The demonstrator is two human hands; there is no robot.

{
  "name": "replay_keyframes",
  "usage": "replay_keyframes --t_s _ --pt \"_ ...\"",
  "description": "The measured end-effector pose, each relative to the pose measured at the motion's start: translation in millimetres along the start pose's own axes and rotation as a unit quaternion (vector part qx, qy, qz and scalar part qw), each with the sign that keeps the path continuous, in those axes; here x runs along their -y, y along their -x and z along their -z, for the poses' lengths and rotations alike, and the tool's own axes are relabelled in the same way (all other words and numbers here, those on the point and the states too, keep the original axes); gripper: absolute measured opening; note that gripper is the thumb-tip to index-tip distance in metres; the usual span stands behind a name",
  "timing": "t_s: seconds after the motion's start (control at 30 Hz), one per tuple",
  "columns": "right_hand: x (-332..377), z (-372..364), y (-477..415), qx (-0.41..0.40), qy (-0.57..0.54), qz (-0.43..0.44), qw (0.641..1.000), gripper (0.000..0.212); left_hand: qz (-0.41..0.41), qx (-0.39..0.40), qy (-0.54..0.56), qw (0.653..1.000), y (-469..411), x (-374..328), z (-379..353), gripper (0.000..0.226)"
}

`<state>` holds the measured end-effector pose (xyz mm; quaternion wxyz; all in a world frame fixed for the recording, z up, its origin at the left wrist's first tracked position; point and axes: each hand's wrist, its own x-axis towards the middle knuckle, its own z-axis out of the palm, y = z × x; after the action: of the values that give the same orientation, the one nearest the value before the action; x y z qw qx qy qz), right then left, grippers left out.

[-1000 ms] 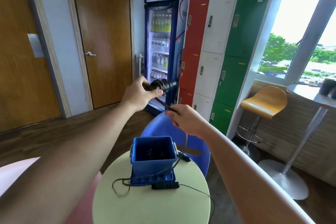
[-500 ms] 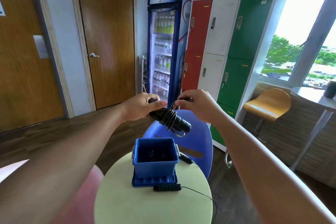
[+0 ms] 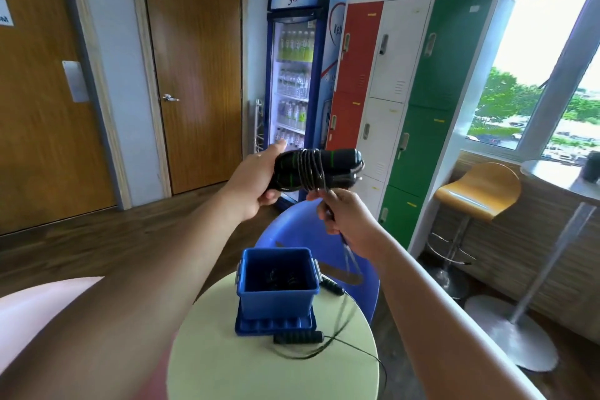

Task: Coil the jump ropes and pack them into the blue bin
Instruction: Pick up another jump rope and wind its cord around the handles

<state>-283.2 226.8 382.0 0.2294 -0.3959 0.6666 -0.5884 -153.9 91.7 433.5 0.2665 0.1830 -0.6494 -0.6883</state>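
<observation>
My left hand (image 3: 251,183) grips two black jump rope handles (image 3: 337,162) held side by side, with thin cord wound several times around their middle. Just below them, my right hand (image 3: 345,219) pinches the loose cord (image 3: 349,256), which hangs down toward the table. The blue bin (image 3: 277,300) stands open on its blue lid (image 3: 276,325) on the round pale green table (image 3: 259,367); dark coiled rope lies inside it. A second jump rope lies on the table, one black handle (image 3: 298,337) in front of the bin and another (image 3: 331,286) at its right.
A blue chair (image 3: 324,237) stands behind the table. Beyond are a drinks fridge (image 3: 302,75), red, white and green lockers (image 3: 406,91), and wooden doors (image 3: 194,75) at left. An orange stool (image 3: 477,191) and a round bar table (image 3: 558,175) stand by the window at right.
The handles have risen and levelled out in my left hand. My right hand has dropped from above the handles to below them, pulling the cord down with more turns wound on.
</observation>
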Motion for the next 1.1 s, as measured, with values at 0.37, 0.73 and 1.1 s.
replay_keyframes --t_s 0.37,0.73,1.1 --pt "-5 -27 5 0.072 0.214 -0.019 0.974 0.027 0.067 -0.251 0.101 0.96 -31 7 -10 0.042" --pt "25 -13 -5 0.036 0.433 0.097 0.896 0.027 -0.114 -0.245 -0.451 0.85 -39 48 37 0.049" --pt "43 16 -27 -0.032 0.298 0.149 0.942 0.033 -0.096 0.067 -0.282 0.952 -7 26 34 0.044"
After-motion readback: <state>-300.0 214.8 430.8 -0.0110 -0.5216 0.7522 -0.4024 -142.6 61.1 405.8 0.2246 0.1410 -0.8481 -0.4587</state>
